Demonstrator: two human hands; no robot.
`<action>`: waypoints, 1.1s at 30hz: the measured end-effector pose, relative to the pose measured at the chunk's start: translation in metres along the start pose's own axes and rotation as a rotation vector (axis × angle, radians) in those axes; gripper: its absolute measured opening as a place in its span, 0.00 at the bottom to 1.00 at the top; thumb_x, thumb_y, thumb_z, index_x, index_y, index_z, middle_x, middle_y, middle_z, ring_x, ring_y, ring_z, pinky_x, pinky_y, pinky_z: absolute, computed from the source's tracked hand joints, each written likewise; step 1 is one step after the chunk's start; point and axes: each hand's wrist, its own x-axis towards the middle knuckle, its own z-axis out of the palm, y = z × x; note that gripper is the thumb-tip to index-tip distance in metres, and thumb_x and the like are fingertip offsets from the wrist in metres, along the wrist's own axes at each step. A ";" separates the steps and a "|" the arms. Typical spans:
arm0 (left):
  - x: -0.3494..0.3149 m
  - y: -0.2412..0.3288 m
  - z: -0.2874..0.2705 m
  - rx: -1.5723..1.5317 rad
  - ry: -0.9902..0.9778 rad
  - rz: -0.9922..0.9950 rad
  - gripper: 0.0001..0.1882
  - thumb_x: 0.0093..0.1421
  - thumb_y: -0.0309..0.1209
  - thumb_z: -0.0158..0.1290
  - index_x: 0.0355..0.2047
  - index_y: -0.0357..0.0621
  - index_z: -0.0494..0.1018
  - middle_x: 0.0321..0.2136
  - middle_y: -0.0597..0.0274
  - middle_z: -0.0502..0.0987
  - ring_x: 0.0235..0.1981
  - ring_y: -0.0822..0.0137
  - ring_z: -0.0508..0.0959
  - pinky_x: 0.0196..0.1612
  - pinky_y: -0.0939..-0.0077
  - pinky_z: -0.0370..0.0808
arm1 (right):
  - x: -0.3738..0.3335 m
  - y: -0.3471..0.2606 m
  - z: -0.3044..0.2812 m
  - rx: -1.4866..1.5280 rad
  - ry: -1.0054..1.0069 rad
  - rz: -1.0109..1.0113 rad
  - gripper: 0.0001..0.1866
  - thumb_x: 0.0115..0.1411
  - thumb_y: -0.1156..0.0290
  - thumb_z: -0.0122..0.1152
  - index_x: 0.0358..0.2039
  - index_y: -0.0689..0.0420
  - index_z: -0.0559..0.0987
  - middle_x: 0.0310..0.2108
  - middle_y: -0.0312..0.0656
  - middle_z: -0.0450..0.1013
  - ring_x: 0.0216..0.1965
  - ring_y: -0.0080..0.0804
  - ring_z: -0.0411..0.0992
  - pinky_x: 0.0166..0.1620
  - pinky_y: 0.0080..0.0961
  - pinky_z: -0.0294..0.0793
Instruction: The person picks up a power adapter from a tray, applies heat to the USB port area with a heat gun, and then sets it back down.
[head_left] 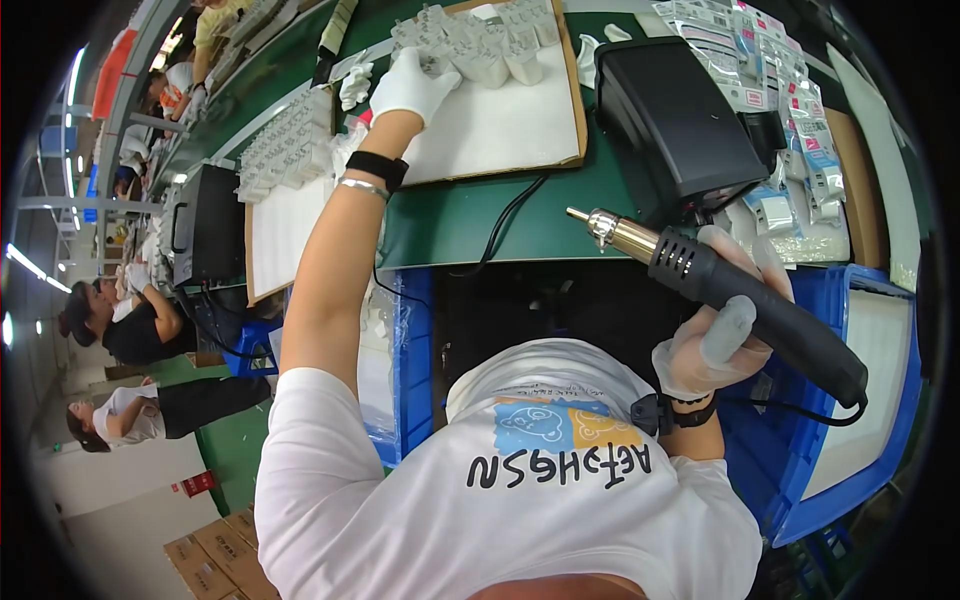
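Around you, a green bench is carrying a cardboard tray with a smooth white lining, and a boxy black unit is standing just right of it, separating the tray from a heap of glossy clear-and-silver packets. A thin black cable is curving over the bench's near edge, and a crumpled white item is lying left of the tray. Further left, a second tray is holding rows of pale small pieces, with another black unit standing beyond it. Blue plastic crates are sitting below the bench, one at your left and one at your right.

Your left hand, in a white fabric glove, is reaching into the clustered translucent cup-shaped pieces at the tray's far side; its fingers are partly hidden, so you cannot tell whether they are gripping one. Your right hand, in translucent thin covering, is wrapping its fingers around a hot-air gun. The gun's ridged black handle is slanting across the bench's near edge, its slotted collar leading to a shiny metal nozzle that is pointing up and left.
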 end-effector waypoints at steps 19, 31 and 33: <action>-0.032 -0.023 -0.004 0.081 -0.250 0.193 0.34 0.49 0.44 0.62 0.51 0.35 0.66 0.44 0.47 0.75 0.44 0.55 0.77 0.47 0.68 0.72 | 0.000 0.002 -0.002 0.047 -0.020 0.012 0.30 0.59 0.52 0.56 0.52 0.61 0.62 0.37 0.61 0.75 0.39 0.45 0.76 0.48 0.39 0.75; -0.217 0.031 -0.022 -1.317 -0.268 -0.013 0.31 0.46 0.19 0.63 0.51 0.41 0.64 0.47 0.61 0.70 0.48 0.67 0.72 0.52 0.71 0.71 | 0.028 0.003 -0.003 -0.126 0.095 -0.108 0.40 0.58 0.39 0.49 0.51 0.69 0.66 0.35 0.57 0.76 0.38 0.45 0.76 0.47 0.37 0.76; -0.225 0.035 -0.015 -1.325 -0.275 -0.020 0.31 0.46 0.19 0.63 0.51 0.41 0.64 0.47 0.62 0.70 0.48 0.68 0.72 0.52 0.71 0.70 | 0.042 0.004 -0.019 -0.138 -0.264 -0.176 0.39 0.59 0.38 0.45 0.43 0.71 0.73 0.32 0.57 0.76 0.35 0.45 0.77 0.45 0.35 0.77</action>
